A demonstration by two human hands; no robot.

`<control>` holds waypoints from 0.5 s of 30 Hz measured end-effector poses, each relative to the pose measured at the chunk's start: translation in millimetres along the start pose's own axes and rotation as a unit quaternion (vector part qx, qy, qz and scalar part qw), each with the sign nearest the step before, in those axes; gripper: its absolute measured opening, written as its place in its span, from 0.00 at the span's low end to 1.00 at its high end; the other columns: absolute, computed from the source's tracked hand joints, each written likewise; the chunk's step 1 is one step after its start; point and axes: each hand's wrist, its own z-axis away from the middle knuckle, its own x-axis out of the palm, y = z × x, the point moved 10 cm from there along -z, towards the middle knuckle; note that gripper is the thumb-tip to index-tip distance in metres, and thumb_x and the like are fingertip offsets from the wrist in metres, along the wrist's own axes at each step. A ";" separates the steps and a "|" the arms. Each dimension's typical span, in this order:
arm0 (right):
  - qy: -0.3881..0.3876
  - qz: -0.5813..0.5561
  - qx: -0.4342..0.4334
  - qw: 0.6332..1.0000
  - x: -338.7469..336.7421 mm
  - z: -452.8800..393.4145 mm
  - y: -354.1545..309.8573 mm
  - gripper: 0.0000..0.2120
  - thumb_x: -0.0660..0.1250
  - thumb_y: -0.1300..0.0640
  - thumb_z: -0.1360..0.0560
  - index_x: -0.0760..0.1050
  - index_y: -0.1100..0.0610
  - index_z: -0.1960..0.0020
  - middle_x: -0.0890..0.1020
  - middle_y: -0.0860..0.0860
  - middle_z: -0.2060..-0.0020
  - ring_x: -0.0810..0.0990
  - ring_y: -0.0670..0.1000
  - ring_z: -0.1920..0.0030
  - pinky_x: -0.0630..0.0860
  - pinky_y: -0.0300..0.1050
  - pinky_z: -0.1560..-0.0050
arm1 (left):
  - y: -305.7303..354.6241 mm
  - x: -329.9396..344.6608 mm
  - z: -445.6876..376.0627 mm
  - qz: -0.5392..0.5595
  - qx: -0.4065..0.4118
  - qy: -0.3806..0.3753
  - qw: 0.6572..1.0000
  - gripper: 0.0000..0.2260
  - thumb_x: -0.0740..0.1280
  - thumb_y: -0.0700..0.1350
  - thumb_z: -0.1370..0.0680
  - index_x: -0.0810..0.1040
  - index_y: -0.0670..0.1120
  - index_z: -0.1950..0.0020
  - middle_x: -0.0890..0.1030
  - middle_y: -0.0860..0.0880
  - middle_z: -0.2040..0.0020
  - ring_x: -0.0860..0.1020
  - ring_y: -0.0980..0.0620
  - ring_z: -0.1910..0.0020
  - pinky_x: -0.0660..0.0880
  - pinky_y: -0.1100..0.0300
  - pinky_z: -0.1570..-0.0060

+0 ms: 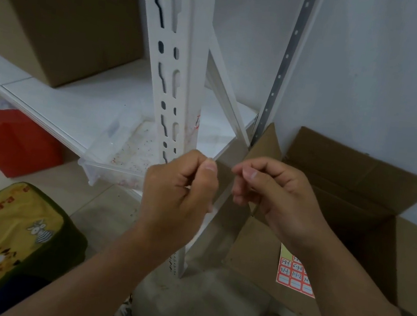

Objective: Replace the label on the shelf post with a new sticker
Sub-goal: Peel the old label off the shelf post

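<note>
Head view, the only one. The white slotted shelf post (184, 74) runs down the middle of the frame; everything else is placed from it. Low on its right face, just above the hands, sits a red-marked remnant of a label (197, 122) with reddish smearing around it; its text is too blurred to read. Left hand (178, 191) is in front of the post's lower part, fingers curled, thumb pressed against the forefinger as if pinching something thin; what it pinches cannot be made out. Right hand (275, 191) is just right of the post, close to the left but not touching, fingers curled inward in a similar pinch, contents likewise not discernible. The sticker sheet (293, 274), red-bordered with handwritten codes, lies low and right of the post, against an open cardboard box (356, 205). A clear plastic tray (119, 156) sits left of the post on the white shelf (69, 109). Judgement: the step looks like working a peeled scrap or a fresh sticker between the fingertips. To do it well, clear the remaining residue off the post face first, hold the sticker by one edge only, align it square to the post's edge, then press from one side across.
</note>
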 end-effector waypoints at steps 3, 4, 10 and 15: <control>-0.003 0.008 0.011 1.000 3.5 -1.5 1.1 0.10 0.61 0.58 0.23 0.81 0.57 0.52 0.82 0.53 0.65 0.81 0.53 0.62 0.77 0.44 0.58 | 4.0 -36.4 -5.9 -0.032 0.038 0.094 0.994 0.18 0.55 0.40 0.21 0.71 0.41 0.71 0.72 0.50 0.78 0.72 0.53 0.79 0.68 0.67 0.79; -0.002 0.010 0.013 1.000 4.8 -2.6 1.4 0.10 0.60 0.60 0.22 0.81 0.57 0.52 0.82 0.53 0.65 0.81 0.53 0.62 0.78 0.44 0.58 | 2.5 -50.7 -9.5 -0.028 0.045 0.123 0.991 0.17 0.55 0.39 0.21 0.72 0.42 0.70 0.73 0.51 0.76 0.72 0.54 0.78 0.68 0.68 0.77; 0.018 0.023 0.030 0.999 7.1 -7.2 8.7 0.11 0.60 0.65 0.21 0.81 0.58 0.54 0.82 0.52 0.66 0.81 0.52 0.64 0.78 0.44 0.59 | -79.7 -108.6 -27.2 -0.019 -0.156 0.216 0.964 0.08 0.61 0.42 0.19 0.80 0.47 0.51 0.80 0.54 0.61 0.80 0.58 0.64 0.79 0.62 0.63; 0.026 0.045 0.046 0.998 12.5 -11.4 14.4 0.10 0.61 0.64 0.22 0.81 0.58 0.53 0.83 0.52 0.66 0.81 0.51 0.64 0.78 0.43 0.59 | -135.2 -106.1 -24.8 -0.049 -0.282 0.171 0.943 0.04 0.68 0.42 0.22 0.82 0.49 0.53 0.83 0.53 0.56 0.82 0.54 0.57 0.82 0.56 0.51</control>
